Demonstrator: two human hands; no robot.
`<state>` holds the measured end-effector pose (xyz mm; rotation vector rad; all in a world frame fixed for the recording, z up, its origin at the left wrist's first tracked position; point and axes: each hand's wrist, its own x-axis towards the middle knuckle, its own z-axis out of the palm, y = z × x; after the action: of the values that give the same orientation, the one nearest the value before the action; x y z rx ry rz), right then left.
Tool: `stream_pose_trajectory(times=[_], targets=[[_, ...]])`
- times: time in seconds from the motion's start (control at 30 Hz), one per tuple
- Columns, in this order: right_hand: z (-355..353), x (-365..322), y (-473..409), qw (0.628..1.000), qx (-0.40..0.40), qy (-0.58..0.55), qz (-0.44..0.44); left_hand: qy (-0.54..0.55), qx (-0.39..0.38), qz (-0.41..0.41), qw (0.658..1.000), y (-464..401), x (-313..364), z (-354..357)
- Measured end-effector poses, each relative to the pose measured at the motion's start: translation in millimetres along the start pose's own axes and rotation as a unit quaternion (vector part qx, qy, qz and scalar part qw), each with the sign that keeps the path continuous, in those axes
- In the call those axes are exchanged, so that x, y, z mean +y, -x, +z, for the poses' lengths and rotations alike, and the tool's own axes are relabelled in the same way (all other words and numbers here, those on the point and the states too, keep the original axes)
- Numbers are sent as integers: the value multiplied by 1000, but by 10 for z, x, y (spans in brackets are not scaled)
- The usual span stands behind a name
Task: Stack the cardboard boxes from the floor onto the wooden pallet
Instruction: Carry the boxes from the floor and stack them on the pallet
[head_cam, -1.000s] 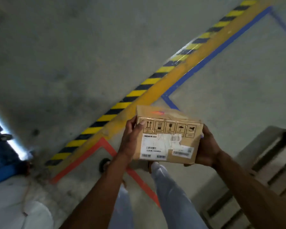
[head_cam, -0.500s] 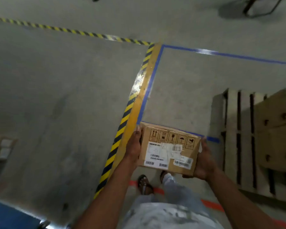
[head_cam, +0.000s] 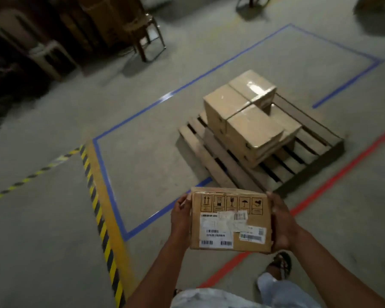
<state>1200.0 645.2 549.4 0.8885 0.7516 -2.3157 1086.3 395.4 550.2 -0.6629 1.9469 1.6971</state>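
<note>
Both hands, left hand (head_cam: 181, 221) and right hand (head_cam: 282, 227), are clamping a labelled brown cardboard box (head_cam: 231, 221) low centre; the slatted wooden pallet (head_cam: 211, 156) is lying ahead, upper right, seemingly nearer the right hand.

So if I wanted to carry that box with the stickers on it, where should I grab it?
Grab its two short ends, one hand from each side, as the left hand and right hand do now. The labelled box is wide and flat-sided, so palms can squeeze the ends, fingers hooked round its edges, keeping it level.
</note>
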Motion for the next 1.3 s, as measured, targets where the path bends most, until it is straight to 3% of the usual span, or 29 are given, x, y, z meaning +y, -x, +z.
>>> stream_pose_trajectory(times=[0.23,0.53,0.83,0.93,1.03,1.2,1.3], targets=[[-1510,-1056,1020,982,139,-66,-110,-87,-192,-76,975,300,446,2344],[-2624,-2350,1598,963,208,-107,-133,-90,-253,-74,961,131,734,4254],[-3328,-3995,1702,969,188,-99,-125,-10,-260,-99,960,-436,1142,5938],[-3612,-4555,1672,961,226,-90,-130,23,-255,-95,962,-445,1387,6500],[-3749,-5105,1708,946,290,-2,-144,22,-278,-87,956,-409,1544,6940],[-4165,-5976,1569,927,335,109,-129,-5,-197,-48,979,-769,1617,7679],[-4671,-6458,1336,929,333,154,-52,4,-144,-61,988,-967,1641,8151]])
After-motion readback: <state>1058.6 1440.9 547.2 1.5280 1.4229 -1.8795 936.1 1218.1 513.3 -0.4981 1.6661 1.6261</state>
